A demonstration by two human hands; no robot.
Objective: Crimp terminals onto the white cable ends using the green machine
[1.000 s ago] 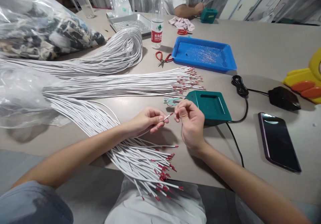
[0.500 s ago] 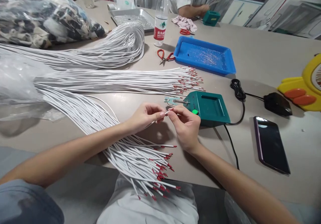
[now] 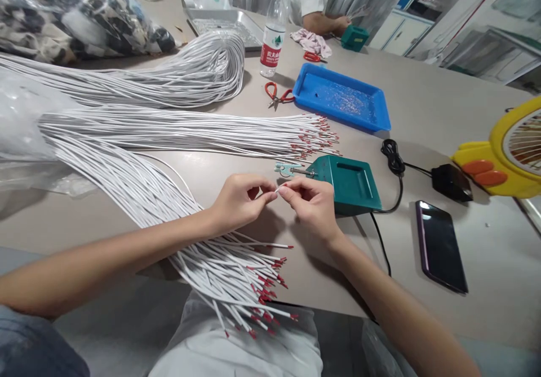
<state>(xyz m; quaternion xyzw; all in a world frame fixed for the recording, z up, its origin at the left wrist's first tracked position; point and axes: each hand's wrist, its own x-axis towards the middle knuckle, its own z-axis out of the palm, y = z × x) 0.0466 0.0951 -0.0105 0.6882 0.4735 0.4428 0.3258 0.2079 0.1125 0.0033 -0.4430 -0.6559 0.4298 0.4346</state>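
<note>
My left hand (image 3: 243, 203) is closed in a pinch on a thin white cable (image 3: 277, 190) near its end. Fingertip to fingertip with it, my right hand (image 3: 313, 205) pinches the cable's tip, where a little red shows. The fingers hide most of that end. Right behind my right hand stands a green box-shaped device (image 3: 357, 182) with a small metal and pale-green head (image 3: 291, 169) facing left. Under my left forearm runs a fanned bundle of white cables (image 3: 220, 264) with red ends hanging over the table edge. A second cable bundle (image 3: 190, 132) lies straight behind my hands.
Beyond lie a looped cable coil (image 3: 211, 67), a bottle (image 3: 273, 44), red-handled cutters (image 3: 276, 96) and a blue tray (image 3: 342, 119) with small scraps. To the right are a phone (image 3: 442, 247), a black adapter (image 3: 450, 182) and a yellow fan (image 3: 482, 157). A co-worker's arm (image 3: 321, 23) is at the back.
The view has shifted slightly, so objects on the right appear farther left. Both hands keep their pinch on the cable, with the fingertips slightly closer together.
</note>
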